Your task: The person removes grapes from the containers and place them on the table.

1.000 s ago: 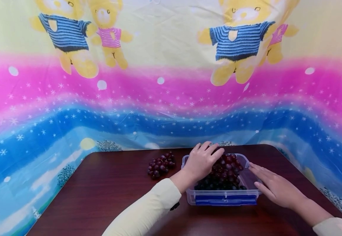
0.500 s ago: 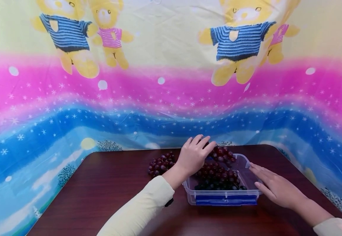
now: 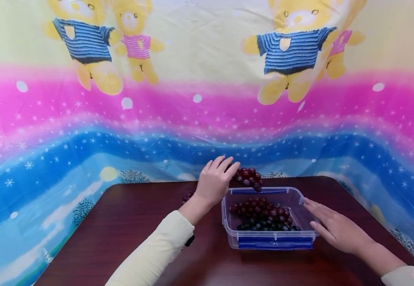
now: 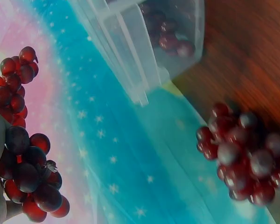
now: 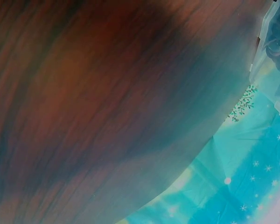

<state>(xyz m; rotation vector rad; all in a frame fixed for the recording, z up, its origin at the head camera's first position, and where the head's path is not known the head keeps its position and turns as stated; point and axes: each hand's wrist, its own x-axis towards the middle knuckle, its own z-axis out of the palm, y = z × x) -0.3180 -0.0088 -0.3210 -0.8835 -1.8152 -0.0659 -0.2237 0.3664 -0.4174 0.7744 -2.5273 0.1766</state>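
My left hand [image 3: 214, 180] holds a bunch of dark red grapes [image 3: 249, 178] up in the air, near the back left corner of a clear plastic container [image 3: 233, 238]. In the left wrist view the held grapes [image 4: 32, 172] hang beside the hand. Inside the lidless container lie red grapes [image 3: 264, 207] and, at the front, darker, almost black grapes [image 3: 260, 225]. My right hand [image 3: 339, 230] rests against the container's right side with fingers extended. Another red grape bunch [image 4: 242, 156] lies on the table left of the container, mostly hidden behind my left hand in the head view.
The dark brown wooden table [image 3: 128, 238] has rounded far corners. Behind it hangs a cloth [image 3: 192, 119] printed with bears and snowflakes. A blue latch [image 3: 278, 243] runs along the container's front.
My left hand has lifted a bunch of red grapes out of the container and moved it up and left. The right hand has kept its place at the container's side.
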